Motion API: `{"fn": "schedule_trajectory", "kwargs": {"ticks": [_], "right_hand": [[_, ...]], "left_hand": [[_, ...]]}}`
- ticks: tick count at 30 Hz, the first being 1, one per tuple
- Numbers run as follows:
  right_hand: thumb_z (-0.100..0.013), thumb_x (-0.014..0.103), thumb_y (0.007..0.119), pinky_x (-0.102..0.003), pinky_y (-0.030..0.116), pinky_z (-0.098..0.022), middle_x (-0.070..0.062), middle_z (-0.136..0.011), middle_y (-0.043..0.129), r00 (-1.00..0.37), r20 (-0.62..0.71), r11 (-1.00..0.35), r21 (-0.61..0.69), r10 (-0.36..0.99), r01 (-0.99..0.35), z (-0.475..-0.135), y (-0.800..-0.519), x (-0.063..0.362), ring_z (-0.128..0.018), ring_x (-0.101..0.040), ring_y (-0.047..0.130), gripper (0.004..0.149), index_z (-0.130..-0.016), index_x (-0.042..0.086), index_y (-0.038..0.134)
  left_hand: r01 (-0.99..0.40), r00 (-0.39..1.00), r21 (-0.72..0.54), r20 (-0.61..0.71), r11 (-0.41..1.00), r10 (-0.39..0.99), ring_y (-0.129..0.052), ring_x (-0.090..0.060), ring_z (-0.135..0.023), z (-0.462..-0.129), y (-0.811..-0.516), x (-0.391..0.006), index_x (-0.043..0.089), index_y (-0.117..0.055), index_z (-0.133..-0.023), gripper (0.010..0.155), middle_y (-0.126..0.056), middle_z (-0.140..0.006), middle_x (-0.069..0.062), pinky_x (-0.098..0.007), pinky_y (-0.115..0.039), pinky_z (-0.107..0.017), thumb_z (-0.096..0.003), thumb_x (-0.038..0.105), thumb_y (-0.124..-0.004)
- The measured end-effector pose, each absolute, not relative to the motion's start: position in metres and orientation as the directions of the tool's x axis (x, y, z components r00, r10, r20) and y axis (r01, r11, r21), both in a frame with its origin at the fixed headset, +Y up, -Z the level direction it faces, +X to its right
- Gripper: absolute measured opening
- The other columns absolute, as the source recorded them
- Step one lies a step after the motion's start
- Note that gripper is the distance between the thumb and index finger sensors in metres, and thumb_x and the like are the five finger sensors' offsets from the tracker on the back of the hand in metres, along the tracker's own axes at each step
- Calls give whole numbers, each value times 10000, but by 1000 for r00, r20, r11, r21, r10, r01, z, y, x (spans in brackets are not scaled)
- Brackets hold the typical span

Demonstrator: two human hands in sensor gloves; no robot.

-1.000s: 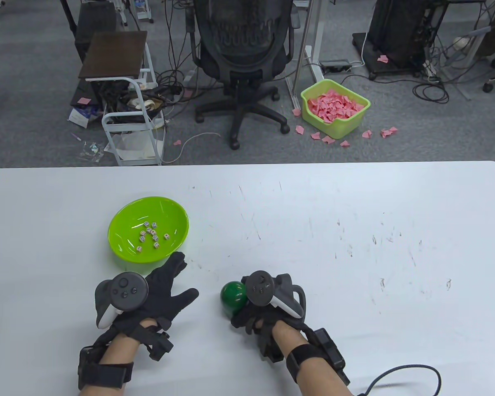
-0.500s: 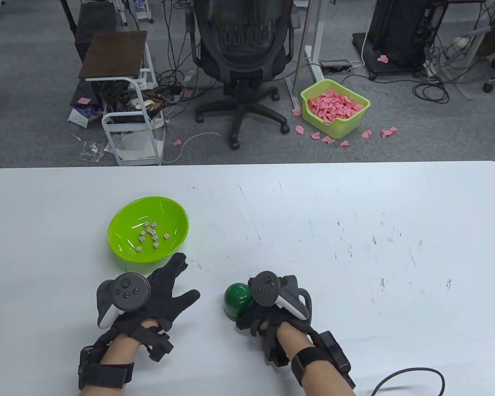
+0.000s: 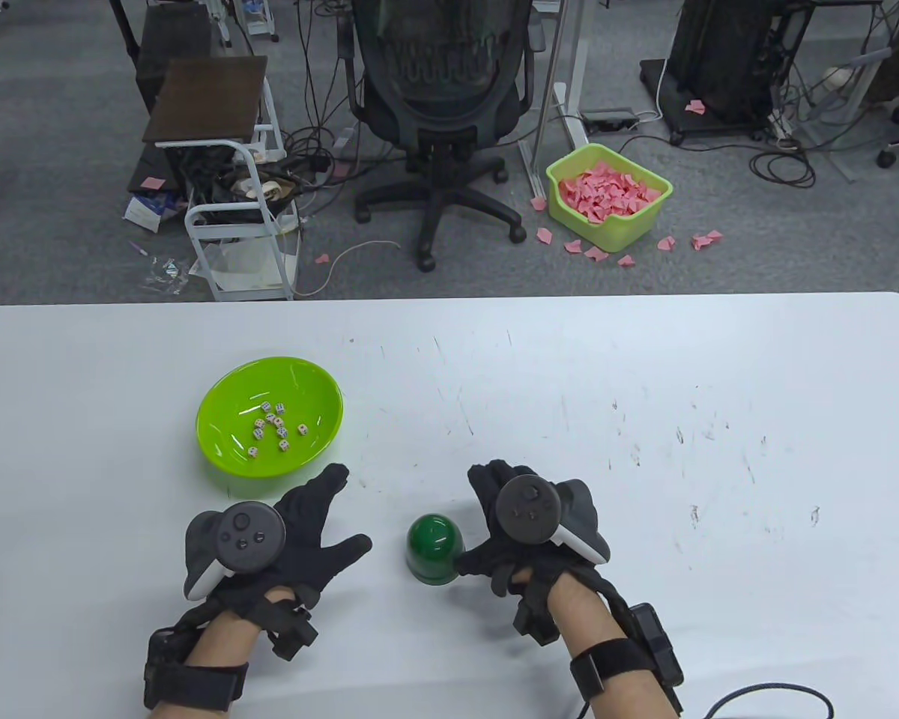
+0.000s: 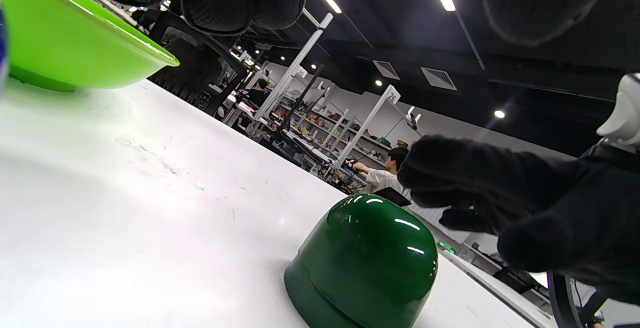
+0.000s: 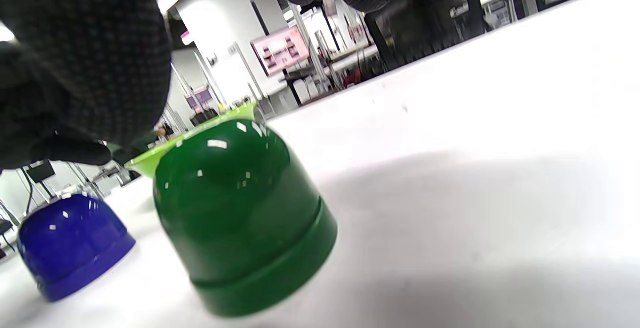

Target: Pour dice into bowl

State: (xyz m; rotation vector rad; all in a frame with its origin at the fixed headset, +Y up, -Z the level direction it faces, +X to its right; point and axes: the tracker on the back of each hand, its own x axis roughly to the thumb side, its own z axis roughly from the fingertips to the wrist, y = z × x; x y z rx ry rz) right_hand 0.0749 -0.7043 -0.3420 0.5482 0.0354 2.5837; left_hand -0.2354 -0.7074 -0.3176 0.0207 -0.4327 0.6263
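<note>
A lime green bowl holds several small dice on the left of the white table. A dark green cup stands mouth down between my hands; it also shows in the left wrist view and the right wrist view. My right hand is open just right of the cup, thumb close beside it. My left hand is open with fingers spread, just below the bowl. A blue cup stands mouth down left of the green cup, hidden under my left hand in the table view.
The bowl's rim shows in the left wrist view. Beyond the table's far edge are an office chair, a small cart and a green bin of pink paper on the floor.
My right hand has let go of the green cup and moved right, opening its fingers. The cup now stands mouth down on the table. My left hand shifted slightly right.
</note>
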Motion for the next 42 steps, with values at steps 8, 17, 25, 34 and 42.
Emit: {"fn": "schedule_trajectory", "kwargs": {"ticks": [8, 17, 25, 34, 42], "right_hand": [[-342, 526, 953, -838, 368, -627, -306, -1145, 453, -757, 439, -830, -44, 484, -556, -332, -711, 89, -967, -641, 428, 1043, -1094, 57, 401], [-357, 555, 929, -833, 388, -625, -311, -1143, 456, -738, 466, -812, -68, 487, -579, -320, -711, 102, -957, -639, 457, 1044, -1098, 59, 386], [-363, 548, 928, -831, 405, -622, -313, -1139, 463, -732, 448, -802, -53, 513, -595, -322, -715, 110, -950, -635, 481, 1034, -1096, 57, 390], [-370, 548, 922, -828, 412, -621, -316, -1135, 473, -732, 460, -807, -54, 503, -589, -321, -716, 106, -947, -630, 494, 1027, -1096, 54, 389], [-378, 550, 912, -826, 421, -617, -320, -1127, 484, -724, 473, -803, -56, 502, -594, -320, -716, 103, -940, -629, 509, 1021, -1095, 51, 384]], "left_hand": [[-508, 753, -82, 442, 858, 488, -600, -411, -1053, -312, -707, -225, 265, -321, -1122, 933, -510, -1168, -128, -658, -543, -767, -419, 703, -750], [-458, 779, -74, 447, 886, 440, -600, -412, -1052, -312, -712, -221, 263, -319, -1122, 935, -519, -1164, -128, -659, -541, -768, -418, 703, -750], [-441, 789, -76, 443, 894, 426, -601, -413, -1051, -312, -712, -220, 262, -319, -1122, 934, -525, -1161, -131, -660, -540, -767, -419, 702, -750], [-440, 790, -77, 441, 895, 426, -602, -412, -1051, -312, -712, -221, 262, -321, -1122, 933, -527, -1161, -130, -660, -540, -767, -419, 701, -750], [-431, 793, -77, 444, 899, 418, -605, -413, -1049, -312, -713, -220, 259, -321, -1122, 934, -532, -1159, -131, -659, -544, -765, -419, 701, -750]]}}
